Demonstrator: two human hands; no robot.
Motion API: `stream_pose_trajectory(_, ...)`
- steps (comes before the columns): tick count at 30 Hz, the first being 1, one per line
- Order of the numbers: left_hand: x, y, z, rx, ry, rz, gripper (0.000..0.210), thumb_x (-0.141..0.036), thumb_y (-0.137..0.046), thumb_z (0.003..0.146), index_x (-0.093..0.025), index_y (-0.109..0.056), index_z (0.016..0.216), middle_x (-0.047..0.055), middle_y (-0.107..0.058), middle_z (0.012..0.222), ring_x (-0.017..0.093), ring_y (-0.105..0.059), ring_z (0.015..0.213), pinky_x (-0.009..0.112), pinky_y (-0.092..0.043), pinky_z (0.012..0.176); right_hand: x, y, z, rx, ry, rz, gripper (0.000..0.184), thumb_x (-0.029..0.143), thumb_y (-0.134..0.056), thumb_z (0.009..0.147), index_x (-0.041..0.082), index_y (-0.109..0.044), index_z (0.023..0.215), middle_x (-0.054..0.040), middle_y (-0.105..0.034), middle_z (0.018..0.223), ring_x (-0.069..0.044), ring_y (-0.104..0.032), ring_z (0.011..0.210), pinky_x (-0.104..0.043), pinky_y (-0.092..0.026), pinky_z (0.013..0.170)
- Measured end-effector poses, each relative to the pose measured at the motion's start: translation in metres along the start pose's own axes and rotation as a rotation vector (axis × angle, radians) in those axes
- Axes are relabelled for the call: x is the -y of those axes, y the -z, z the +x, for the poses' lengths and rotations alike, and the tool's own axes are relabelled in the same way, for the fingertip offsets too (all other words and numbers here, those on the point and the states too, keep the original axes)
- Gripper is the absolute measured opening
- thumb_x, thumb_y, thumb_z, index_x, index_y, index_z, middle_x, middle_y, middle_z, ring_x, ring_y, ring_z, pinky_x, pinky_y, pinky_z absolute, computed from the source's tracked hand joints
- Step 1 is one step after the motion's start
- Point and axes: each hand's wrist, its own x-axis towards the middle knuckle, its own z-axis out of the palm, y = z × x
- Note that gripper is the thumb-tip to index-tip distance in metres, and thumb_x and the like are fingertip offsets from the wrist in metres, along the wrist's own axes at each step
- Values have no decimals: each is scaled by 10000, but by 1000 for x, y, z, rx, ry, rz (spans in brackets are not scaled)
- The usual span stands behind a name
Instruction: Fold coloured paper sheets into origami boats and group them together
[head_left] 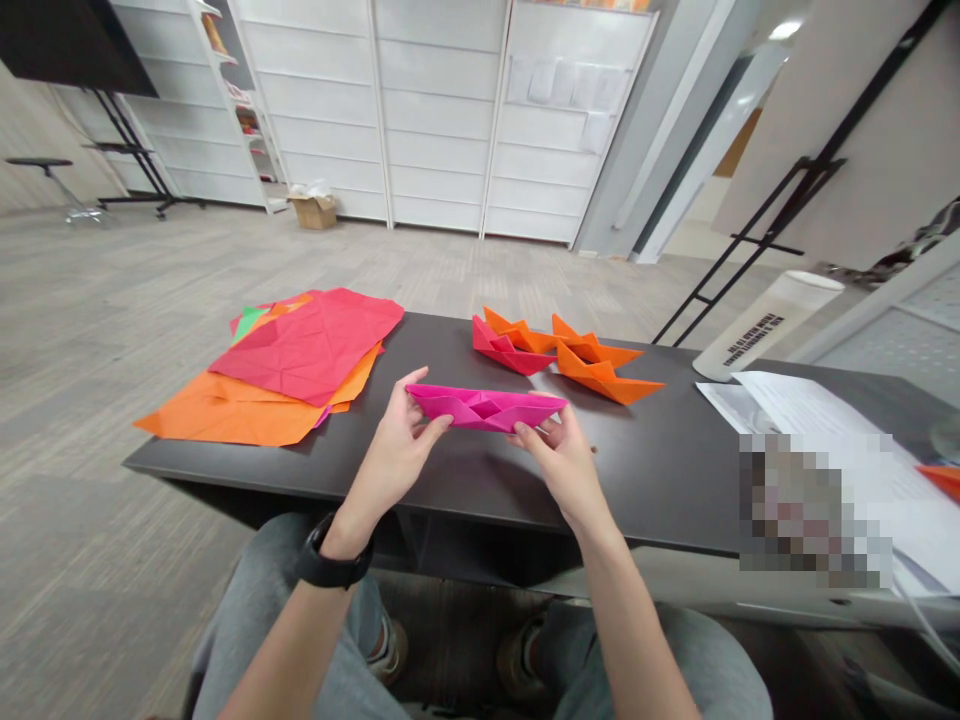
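Several paper boats (609,384) look finished at one o'clock, creased paper sheets (311,350) unfolded at ten; both half-closed hands (397,445) pinch an unfinished-looking magenta boat (504,416).

A pile of paper sheets (315,345) lies across the left end of the bench (480,490), reaching close to its near left corner. Paper boats (606,378) sit in a cluster by the far edge, right of the pile. Before them, above the bench, a folded paper (487,410) spans from the left hand (397,445) to the right hand (562,455). The tube (769,325) is near the far edge, right of the boats; loose papers (810,405) lie nearer, toward the right end. Behind the bench, a carton (313,211) sits on the floor before the cabinets (442,120).
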Motion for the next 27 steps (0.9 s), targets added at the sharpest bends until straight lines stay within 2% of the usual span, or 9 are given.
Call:
stream_pose_trajectory(2, -1, 0, 18, 41, -7, 68, 688, -239, -708, 832, -229, -360, 1425, 104, -661, 1236, 218, -707, 1068, 377, -585, 926, -2, 6, 15, 22, 63, -162, 355, 417, -709, 818, 238, -541, 1074, -66, -736, 1046, -239, -719, 958, -421, -616, 827)
stream_pose_trajectory(5, -6, 3, 55, 119, -6, 195, 679, -193, -675, 834, -203, -311, 1407, 142, -617, 1261, 223, -719, 1003, 372, -618, 806, 0, 19, 46, 17, 118, -289, 321, 381, -735, 759, 205, -598, 989, -98, -732, 1023, -272, -702, 966, -436, -594, 827)
stream_pose_trajectory(7, -9, 7, 83, 146, -8, 253, 689, -146, -692, 801, -184, -331, 1387, 144, -630, 1207, 213, -728, 892, 370, -617, 736, 2, 27, 67, -14, 149, -357, 347, 336, -724, 739, 197, -595, 1029, -95, -723, 982, -272, -702, 916, -442, -584, 812)
stream_pose_trajectory(9, -10, 11, 109, 161, -25, 308, 705, -114, -689, 786, -166, -334, 1393, 133, -643, 1131, 189, -717, 780, 380, -606, 714, 4, 32, 84, -49, 183, -423, 481, 293, -708, 738, 210, -531, 1177, -70, -712, 961, -254, -704, 854, -436, -577, 799)
stream_pose_trajectory(11, -9, 15, 129, 215, -62, 352, 726, -95, -688, 778, -170, -343, 1413, 105, -653, 1078, 194, -715, 796, 392, -598, 753, 4, 34, 93, -59, 216, -497, 603, 252, -698, 742, 233, -458, 1294, -46, -702, 955, -239, -705, 800, -430, -567, 803)
stream_pose_trajectory(13, -5, 17, 142, 277, -119, 396, 702, -91, -693, 771, -185, -403, 1403, 68, -658, 1028, 196, -713, 832, 406, -583, 823, 2, 32, 97, -54, 240, -577, 591, 224, -683, 756, 254, -459, 1302, -31, -696, 946, -232, -704, 766, -425, -556, 810)
stream_pose_trajectory(18, 15, 23, 152, 341, -270, 487, 378, -143, -668, 801, -194, -610, 1171, 60, -648, 1089, 209, -652, 1041, 429, -499, 1017, -10, 25, 92, -28, 235, -756, 243, 224, -644, 806, 259, -566, 1034, 3, -665, 788, -237, -686, 701, -415, -542, 774)
stream_pose_trajectory(21, 23, 25, 151, 340, -317, 549, 232, -174, -669, 802, -201, -661, 1033, 67, -626, 1098, 236, -598, 1121, 438, -503, 1015, -15, 24, 90, -31, 226, -828, 219, 235, -662, 807, 258, -556, 997, 3, -659, 775, -244, -689, 725, -403, -537, 761)
stream_pose_trajectory(27, 25, 23, 146, 348, -338, 642, 191, -222, -667, 824, -213, -688, 1013, 88, -520, 1195, 254, -581, 1145, 463, -530, 994, -18, 27, 90, -28, 225, -900, 304, 234, -696, 783, 250, -535, 1041, 3, -662, 789, -230, -681, 703, -380, -542, 728)
